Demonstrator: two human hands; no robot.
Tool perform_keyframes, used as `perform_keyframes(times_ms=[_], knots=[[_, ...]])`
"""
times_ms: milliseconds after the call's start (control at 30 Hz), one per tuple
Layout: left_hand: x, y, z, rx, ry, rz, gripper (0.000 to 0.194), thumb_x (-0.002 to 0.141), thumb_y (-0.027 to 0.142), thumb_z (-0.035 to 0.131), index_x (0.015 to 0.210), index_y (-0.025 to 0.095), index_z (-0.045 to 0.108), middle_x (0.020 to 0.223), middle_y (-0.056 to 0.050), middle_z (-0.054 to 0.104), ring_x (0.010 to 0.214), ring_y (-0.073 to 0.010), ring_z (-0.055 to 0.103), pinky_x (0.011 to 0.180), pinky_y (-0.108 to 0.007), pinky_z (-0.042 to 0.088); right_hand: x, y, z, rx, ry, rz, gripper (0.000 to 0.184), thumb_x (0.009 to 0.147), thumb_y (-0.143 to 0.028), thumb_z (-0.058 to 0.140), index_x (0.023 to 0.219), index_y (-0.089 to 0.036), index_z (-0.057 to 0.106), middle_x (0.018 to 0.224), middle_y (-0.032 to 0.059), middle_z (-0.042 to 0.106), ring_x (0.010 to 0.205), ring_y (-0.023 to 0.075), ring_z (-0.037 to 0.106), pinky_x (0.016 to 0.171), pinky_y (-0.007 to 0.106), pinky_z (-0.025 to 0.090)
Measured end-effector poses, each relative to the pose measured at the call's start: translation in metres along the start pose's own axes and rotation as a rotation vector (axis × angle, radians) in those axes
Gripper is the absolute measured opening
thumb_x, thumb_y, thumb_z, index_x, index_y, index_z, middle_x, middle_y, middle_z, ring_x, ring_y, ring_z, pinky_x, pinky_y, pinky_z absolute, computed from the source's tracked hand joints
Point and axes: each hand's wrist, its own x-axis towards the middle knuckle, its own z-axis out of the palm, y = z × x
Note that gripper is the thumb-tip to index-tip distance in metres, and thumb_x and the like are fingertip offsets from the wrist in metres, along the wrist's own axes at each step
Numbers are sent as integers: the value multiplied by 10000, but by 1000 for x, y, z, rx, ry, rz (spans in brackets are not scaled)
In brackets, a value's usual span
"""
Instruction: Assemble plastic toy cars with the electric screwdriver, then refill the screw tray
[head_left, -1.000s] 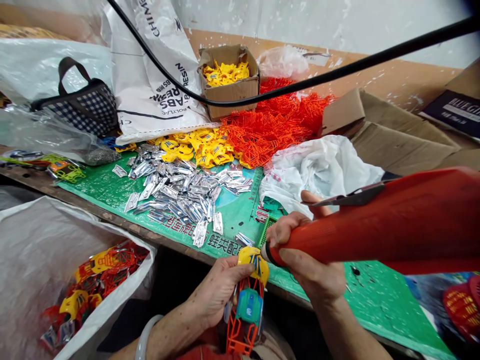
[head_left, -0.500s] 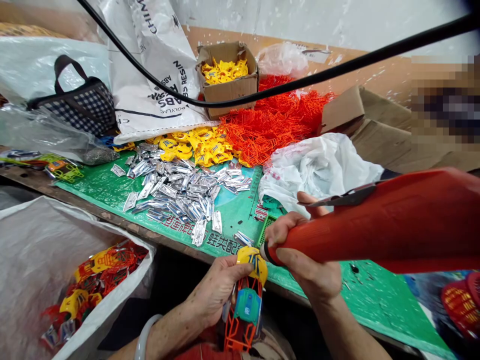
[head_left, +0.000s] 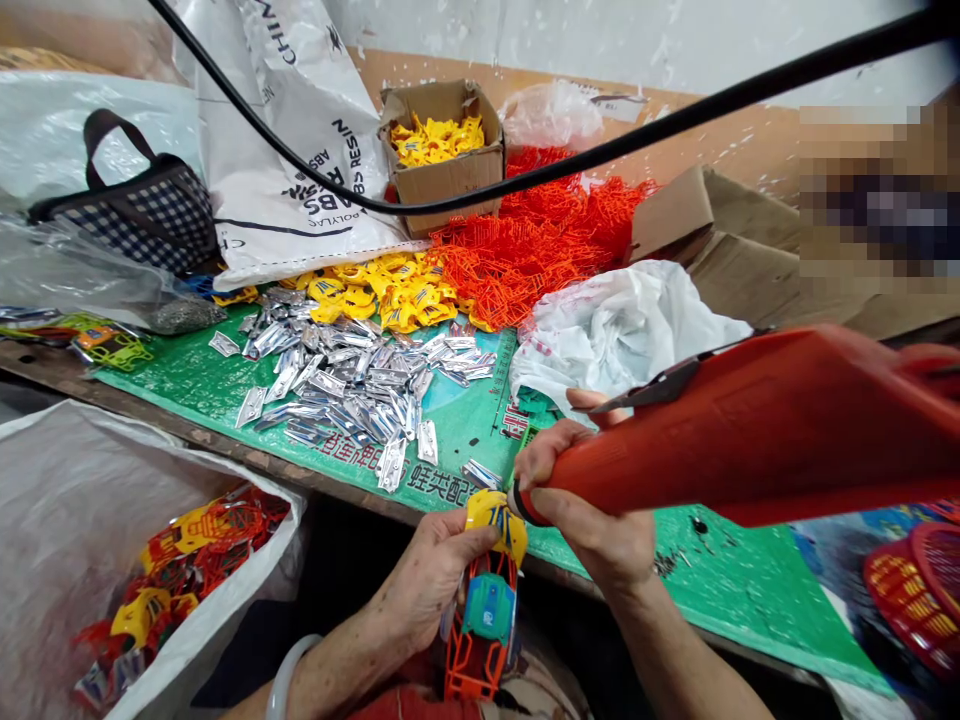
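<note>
My left hand (head_left: 429,572) is closed round a toy car (head_left: 489,608) with a yellow front, a teal block in the middle and an orange-red frame. Its thumb presses on the yellow part. My right hand (head_left: 611,545) wraps the front of a red power screwdriver (head_left: 712,435) with a lever along its top. The dark nose of the tool meets the yellow part's right edge; the bit itself is hidden. Beyond my hands, many silver metal plates (head_left: 360,385) lie piled on a green sheet (head_left: 465,425).
Behind the plates are yellow parts (head_left: 405,290), orange-red frames (head_left: 540,235), a cardboard box (head_left: 450,185) and a white plastic bag (head_left: 630,325). At lower left stands a sack (head_left: 60,510) of assembled toys. A black cable (head_left: 600,155) crosses overhead. A red basket (head_left: 911,590) sits at right.
The whole view has shifted slightly, so things appear a little farther left. Both hands keep their grip, and the screwdriver's nose stays against the yellow part.
</note>
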Motion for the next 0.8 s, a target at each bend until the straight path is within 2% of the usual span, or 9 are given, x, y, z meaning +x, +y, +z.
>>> perform_keyframes(times_ms=[100,200,300,367,433,500,567,700,800], knots=[[2,-3,-2,26,25,15,302,596,363,837,690,101,721,541,1,612,436,-69,463,424,-179,349,-1,3,1,-6,11,-23,678,719,-99,715,1272,-365,428,786,-65,594,653,146,572,639,324,507],[1,-4,-2,26,35,23,295,596,353,833,705,103,720,554,-4,626,437,-74,477,425,-181,358,-1,2,4,-1,32,-43,609,712,-77,701,1210,-349,477,777,-64,595,646,141,573,645,324,505],[-1,-2,-2,2,-2,19,298,597,345,842,715,99,723,557,-5,632,431,-69,479,423,-177,361,2,-7,6,38,31,-66,532,697,-97,710,1141,-329,534,752,-62,609,643,140,579,650,324,506],[-2,1,-3,-19,-41,18,310,615,350,844,743,92,728,598,-28,664,459,-80,521,444,-179,394,9,-15,4,65,45,-84,553,675,-117,715,1155,-333,543,719,-66,618,624,143,578,631,323,509],[-2,3,-5,-30,-69,10,321,651,359,831,802,92,733,649,-52,695,492,-98,566,467,-185,429,21,-20,-2,48,118,-126,528,649,-122,702,1123,-316,573,684,-69,613,595,145,573,604,325,512],[-2,4,-8,-24,-82,-4,324,690,369,812,846,96,733,662,-57,702,501,-104,583,474,-189,447,38,-21,-13,-32,227,-195,344,627,-127,688,941,-258,635,648,-58,603,568,144,565,584,326,511],[-1,3,-10,-20,-88,-9,330,701,368,808,869,94,733,675,-61,706,510,-104,593,489,-189,464,55,-15,-27,-121,339,-241,144,611,-145,690,720,-209,623,616,-41,594,546,142,558,565,325,503],[0,1,-11,-29,-107,-25,331,702,360,814,894,101,739,695,-60,713,521,-97,599,506,-182,475,79,5,-49,-201,471,-215,112,568,-153,712,607,-179,610,578,-27,600,500,135,532,523,315,468],[0,1,-12,-25,-113,-25,297,722,359,801,877,112,741,681,-44,704,517,-89,587,506,-174,469,80,16,-54,-220,459,-181,102,561,-166,718,605,-168,626,572,-16,607,508,139,532,523,315,456]])
